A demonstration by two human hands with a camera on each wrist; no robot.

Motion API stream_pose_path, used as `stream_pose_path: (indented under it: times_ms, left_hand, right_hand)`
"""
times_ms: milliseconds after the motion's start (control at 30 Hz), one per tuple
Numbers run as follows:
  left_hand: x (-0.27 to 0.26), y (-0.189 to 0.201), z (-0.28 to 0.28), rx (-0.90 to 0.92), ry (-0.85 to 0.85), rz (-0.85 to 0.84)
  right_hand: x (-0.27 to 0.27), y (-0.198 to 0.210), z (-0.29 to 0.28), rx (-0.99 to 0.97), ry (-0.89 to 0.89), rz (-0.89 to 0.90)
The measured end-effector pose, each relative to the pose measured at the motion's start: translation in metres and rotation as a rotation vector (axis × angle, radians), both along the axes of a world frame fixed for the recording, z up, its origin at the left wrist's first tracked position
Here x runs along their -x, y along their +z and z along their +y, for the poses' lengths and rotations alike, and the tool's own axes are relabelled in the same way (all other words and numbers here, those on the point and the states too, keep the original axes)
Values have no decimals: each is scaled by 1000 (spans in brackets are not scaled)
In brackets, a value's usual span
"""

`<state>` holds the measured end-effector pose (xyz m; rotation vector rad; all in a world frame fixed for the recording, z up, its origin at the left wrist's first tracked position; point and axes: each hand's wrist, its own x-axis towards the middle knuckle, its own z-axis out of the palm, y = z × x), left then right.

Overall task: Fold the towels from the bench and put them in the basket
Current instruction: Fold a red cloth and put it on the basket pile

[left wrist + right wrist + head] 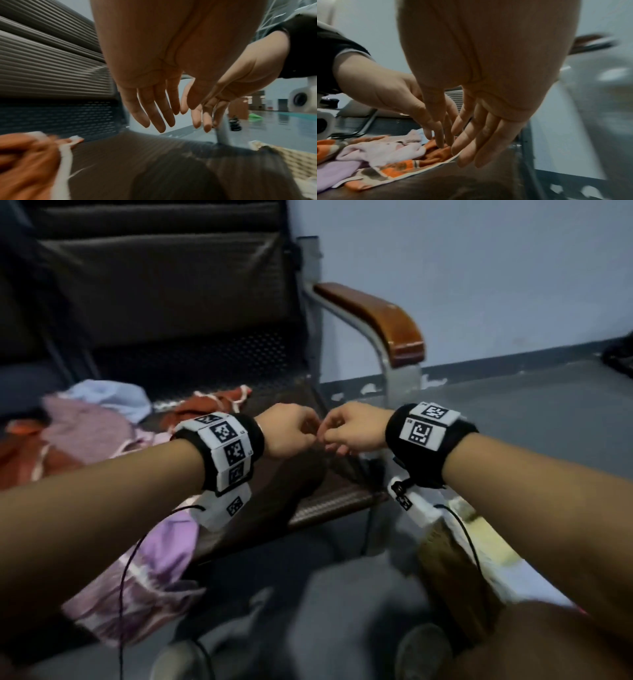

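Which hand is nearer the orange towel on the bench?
Left. The left hand hangs just right of the orange towel, above the seat, not touching it. The right hand is further right, beyond the left, toward the armrest. Both hold nothing.

Head cam: above, looking down and forward over both forearms at the bench. Wrist cams: very close under each palm, facing along the fingers, toward each other. All three share the bench seat.
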<state>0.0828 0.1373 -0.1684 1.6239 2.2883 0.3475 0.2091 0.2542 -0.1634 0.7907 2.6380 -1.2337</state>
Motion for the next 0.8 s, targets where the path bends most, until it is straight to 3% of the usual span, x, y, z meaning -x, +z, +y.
stream_pose_path:
  times_ms: [167,267,367,533,667,800]
  left_hand:
    - [81,-31,-86,115,214,64]
    - [113,-56,-123,213,315,109]
    - [127,-77,-141,314,324,145]
    - [128,-89,-138,305,311,313]
    - [128,-95,-135,183,306,227]
    - [117,-82,-122,45,241,88]
  right_hand:
    - [100,-19,-65,-66,174,-2]
    - [138,-39,-89,-210,229,-8]
    - [158,-63,-102,-298,283,-68]
    - [173,-74,-110,-487,470,-226]
    - [172,-76,-107,-546,441,-218]
    - [163,-57,-90,-394,229,-36]
